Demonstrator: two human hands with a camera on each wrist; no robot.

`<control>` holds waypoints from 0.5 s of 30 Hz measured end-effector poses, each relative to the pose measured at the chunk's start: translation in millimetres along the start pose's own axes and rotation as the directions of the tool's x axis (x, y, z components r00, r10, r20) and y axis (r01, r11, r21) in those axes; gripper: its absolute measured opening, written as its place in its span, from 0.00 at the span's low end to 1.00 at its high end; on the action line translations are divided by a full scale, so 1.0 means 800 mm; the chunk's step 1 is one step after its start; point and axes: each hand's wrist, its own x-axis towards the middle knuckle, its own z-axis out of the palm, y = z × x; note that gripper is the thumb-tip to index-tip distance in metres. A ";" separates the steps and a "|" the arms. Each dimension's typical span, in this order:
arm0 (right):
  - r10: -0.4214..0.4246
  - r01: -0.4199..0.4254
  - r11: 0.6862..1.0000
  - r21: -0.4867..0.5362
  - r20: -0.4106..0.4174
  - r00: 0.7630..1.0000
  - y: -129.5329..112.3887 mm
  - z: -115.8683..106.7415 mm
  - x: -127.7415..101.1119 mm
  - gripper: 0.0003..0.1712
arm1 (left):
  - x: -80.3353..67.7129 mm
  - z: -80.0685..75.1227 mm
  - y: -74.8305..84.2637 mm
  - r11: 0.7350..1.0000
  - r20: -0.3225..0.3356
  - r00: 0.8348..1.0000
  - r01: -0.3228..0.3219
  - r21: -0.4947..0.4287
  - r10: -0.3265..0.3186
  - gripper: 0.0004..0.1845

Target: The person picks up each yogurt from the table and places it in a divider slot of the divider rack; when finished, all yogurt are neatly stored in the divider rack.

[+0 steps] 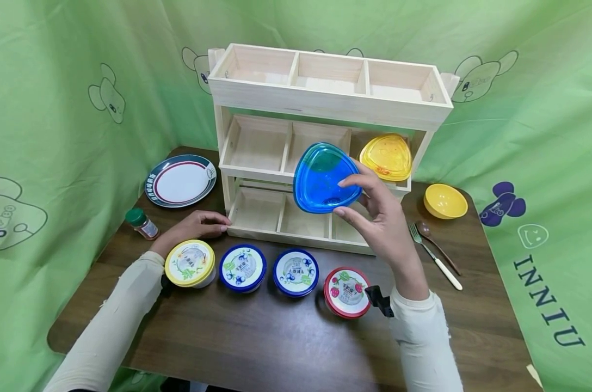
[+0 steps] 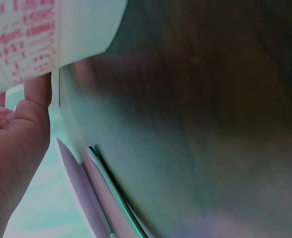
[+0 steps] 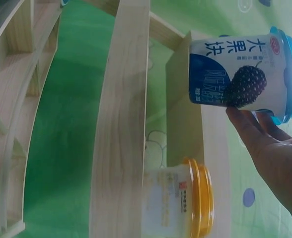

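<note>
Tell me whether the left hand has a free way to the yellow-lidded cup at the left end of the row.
Probably yes. The left hand rests on the table just behind the yellow-lidded cup, with nothing between them. The right hand is busy elsewhere, holding the blue-lidded cup up by the shelf.

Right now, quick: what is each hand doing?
Left hand: open, holding nothing, resting on the table by the wooden rack.
Right hand: holding the blue-lidded cup.

My dark wooden counter [image 1: 276, 343] carries a three-tier wooden shelf [image 1: 325, 103] at centre. Four lidded cups [image 1: 242, 267] line up below it. A plate [image 1: 180, 181] lies left, and a yellow bowl [image 1: 445, 201] right.
</note>
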 end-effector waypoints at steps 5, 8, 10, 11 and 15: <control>-0.002 0.003 0.998 0.062 -0.019 1.000 0.000 0.005 0.008 0.26 | -0.003 0.004 0.014 0.999 -0.014 1.000 0.019 0.037 -0.018 0.20; -0.001 0.004 0.997 0.077 -0.033 0.999 0.001 0.008 0.012 0.26 | -0.002 0.005 0.014 0.999 -0.010 1.000 0.012 0.044 -0.011 0.21; -0.005 0.009 0.997 0.074 -0.044 0.999 0.002 0.009 0.014 0.26 | 0.003 0.003 -0.001 1.000 -0.008 1.000 0.009 0.026 -0.009 0.20; -0.009 0.013 0.998 0.069 -0.049 0.999 0.001 0.010 0.016 0.26 | 0.006 0.001 -0.010 1.000 -0.005 1.000 0.010 0.012 -0.010 0.20; -0.029 0.032 0.998 0.057 -0.059 0.998 0.001 0.013 0.022 0.26 | 0.017 -0.009 -0.049 1.000 0.002 1.000 0.013 -0.001 -0.013 0.17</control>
